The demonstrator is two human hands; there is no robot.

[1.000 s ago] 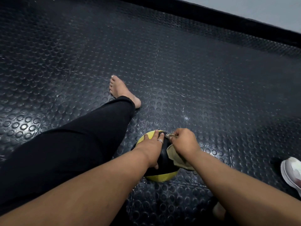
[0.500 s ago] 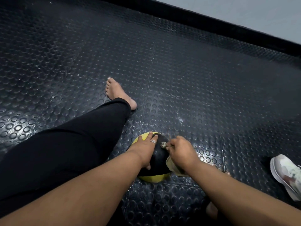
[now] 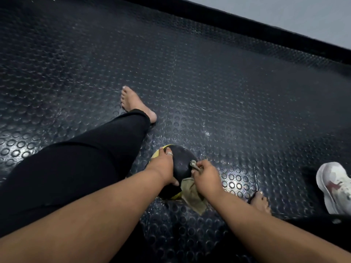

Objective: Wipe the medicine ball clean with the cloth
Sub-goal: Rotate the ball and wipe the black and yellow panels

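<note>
- The medicine ball [image 3: 180,164], black with yellow panels, sits on the studded rubber floor [image 3: 228,92] well in from the wall edge, beside the person's outstretched leg [image 3: 85,158].
- The left hand [image 3: 164,168] curls over the ball's near-left side and steadies it.
- The right hand [image 3: 206,176] pinches the cloth [image 3: 191,194] against the ball's right flank; a loose tail hangs to the floor.
- Judged: the ball is heavy, firm, prone to roll, so brace it from above.
- The cloth is limp; bunch it for pressure.
</note>
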